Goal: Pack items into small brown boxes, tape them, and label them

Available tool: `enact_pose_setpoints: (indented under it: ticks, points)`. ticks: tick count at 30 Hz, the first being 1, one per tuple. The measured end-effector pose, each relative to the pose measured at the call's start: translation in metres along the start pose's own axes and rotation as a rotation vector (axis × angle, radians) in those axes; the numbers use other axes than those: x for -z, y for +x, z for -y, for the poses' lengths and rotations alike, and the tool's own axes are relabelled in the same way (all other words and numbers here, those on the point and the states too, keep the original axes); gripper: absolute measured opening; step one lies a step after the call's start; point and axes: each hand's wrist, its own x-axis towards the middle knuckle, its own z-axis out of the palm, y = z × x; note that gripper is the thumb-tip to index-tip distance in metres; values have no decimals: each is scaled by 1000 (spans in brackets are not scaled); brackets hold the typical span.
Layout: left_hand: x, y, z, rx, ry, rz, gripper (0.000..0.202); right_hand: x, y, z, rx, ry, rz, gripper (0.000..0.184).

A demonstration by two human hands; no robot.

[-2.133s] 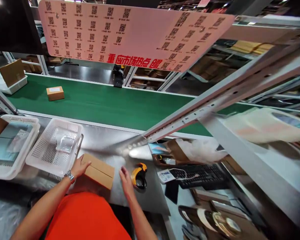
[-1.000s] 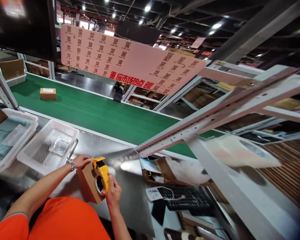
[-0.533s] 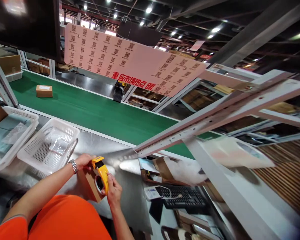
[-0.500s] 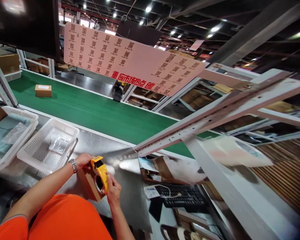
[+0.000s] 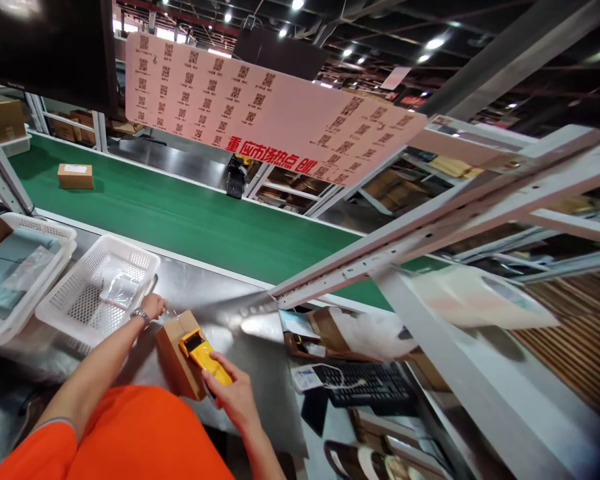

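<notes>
My right hand (image 5: pixel 233 393) grips a yellow tape dispenser (image 5: pixel 207 360), which rests against the top of a brown cardboard box (image 5: pixel 173 370). The box stands on the metal worktop in front of my orange shirt. To the left of the box, my left hand (image 5: pixel 153 307), with a metal watch on the wrist, is closed beside a white basket. A thin shiny strip of clear tape (image 5: pixel 180 323) seems to run from its fingertips across the box's far end. The fingertips themselves are small and partly blurred.
A white basket (image 5: pixel 50 313) with a clear plastic bag stands left; another holds pale blue boxes (image 5: pixel 10 267). Beyond the worktop, a green conveyor belt (image 5: pixel 190 220) carries a small carton (image 5: pixel 75 177). A slanted metal post (image 5: pixel 350 267) and a keyboard (image 5: pixel 370 383) are at right.
My left hand has moved off the box, left toward the basket. The tape dispenser has tilted flatter against the box, and my right hand has shifted slightly right and down with it.
</notes>
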Motion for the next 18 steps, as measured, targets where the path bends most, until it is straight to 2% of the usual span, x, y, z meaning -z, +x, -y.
enact_pose_setpoints:
  ticks: [4, 8, 12, 18]
  points:
    - [-26, -5, 15, 12, 31, 70, 45, -6, -2, 7, 7, 40, -12, 66]
    - [-26, -10, 22, -33, 59, 62, 44, -5, -3, 10, 7, 56, -17, 66]
    - [-19, -13, 12, -89, 115, 63, 47, -3, -3, 9, 5, 31, -14, 65]
    - [-31, -26, -6, -187, 260, 181, 59, -11, 0, 19, -10, 83, -5, 63]
